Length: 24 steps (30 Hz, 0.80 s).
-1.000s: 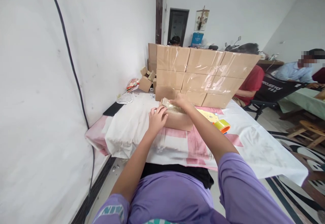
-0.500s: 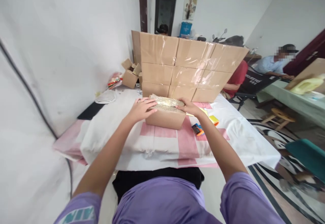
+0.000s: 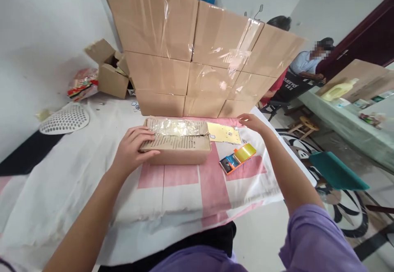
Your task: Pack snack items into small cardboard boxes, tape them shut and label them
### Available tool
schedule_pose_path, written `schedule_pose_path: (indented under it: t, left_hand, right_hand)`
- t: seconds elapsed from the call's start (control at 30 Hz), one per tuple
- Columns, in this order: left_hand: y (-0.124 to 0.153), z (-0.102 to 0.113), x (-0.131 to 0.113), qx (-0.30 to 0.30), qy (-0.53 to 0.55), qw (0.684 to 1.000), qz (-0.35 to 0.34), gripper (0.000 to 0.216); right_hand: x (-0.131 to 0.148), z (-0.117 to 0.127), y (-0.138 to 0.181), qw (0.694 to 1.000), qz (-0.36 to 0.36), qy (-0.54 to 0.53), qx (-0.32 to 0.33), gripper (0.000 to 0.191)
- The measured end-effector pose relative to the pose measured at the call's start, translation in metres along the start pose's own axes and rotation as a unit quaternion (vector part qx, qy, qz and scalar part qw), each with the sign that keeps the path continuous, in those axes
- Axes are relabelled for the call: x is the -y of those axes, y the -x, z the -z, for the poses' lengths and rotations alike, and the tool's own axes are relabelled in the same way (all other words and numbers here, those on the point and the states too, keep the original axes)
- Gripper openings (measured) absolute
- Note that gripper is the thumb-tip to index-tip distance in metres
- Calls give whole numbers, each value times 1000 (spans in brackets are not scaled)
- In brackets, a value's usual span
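Observation:
A small cardboard box [image 3: 181,150] lies on the cloth-covered table [image 3: 76,181] in front of me, its top flaps crumpled and patched with clear tape. My left hand [image 3: 132,148] rests on the box's left end, fingers curled over the flap edge. My right hand [image 3: 252,122] hovers to the right of the box, fingers loosely spread, holding nothing, just above a yellow sheet [image 3: 224,133]. An orange tape dispenser [image 3: 237,158] with yellowish tape lies on the cloth right of the box.
A wall of stacked taped cartons [image 3: 197,58] stands behind the box. An open small carton [image 3: 111,74], a red packet [image 3: 83,84] and a white perforated dish [image 3: 65,118] lie at the left. Other people sit at the back right beside a green-covered table [image 3: 347,128].
My head has leaned in and down, so the table looks closer. My right hand has left the box top and moved right above the yellow sheet. My left hand stays on the box.

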<state>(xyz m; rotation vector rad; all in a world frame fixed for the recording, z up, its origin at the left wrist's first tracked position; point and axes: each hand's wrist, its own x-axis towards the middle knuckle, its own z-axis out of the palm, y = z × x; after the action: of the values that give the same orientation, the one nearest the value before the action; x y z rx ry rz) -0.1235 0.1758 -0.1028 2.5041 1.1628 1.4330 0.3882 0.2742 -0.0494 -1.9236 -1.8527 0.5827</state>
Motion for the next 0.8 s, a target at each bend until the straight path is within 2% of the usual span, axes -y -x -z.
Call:
schedule_pose_path:
  t: [0.17, 0.37, 0.47, 0.53, 0.67, 0.8]
  left_hand:
    - [12, -7, 8, -37, 40, 998, 24, 32]
    - [20, -12, 0, -38, 67, 996, 43, 52]
    - [21, -13, 1, -48, 64, 996, 47, 58]
    - [21, -13, 6, -48, 52, 997, 21, 56]
    - [25, -8, 17, -25, 19, 999, -29, 36]
    - [37, 2, 27, -6, 8, 1000, 17, 31]
  right_hand:
    - [-47, -22, -19, 999, 3, 48, 8, 16]
    - [-78, -50, -18, 997, -1, 51, -60, 20]
    - [-86, -60, -11, 995, 6, 43, -90, 16]
    - [-90, -66, -7, 992, 19, 38, -118, 14]
    - [-92, -72, -4, 988, 47, 46, -142, 16]
    - [-91, -72, -3, 988, 63, 45, -137, 14]
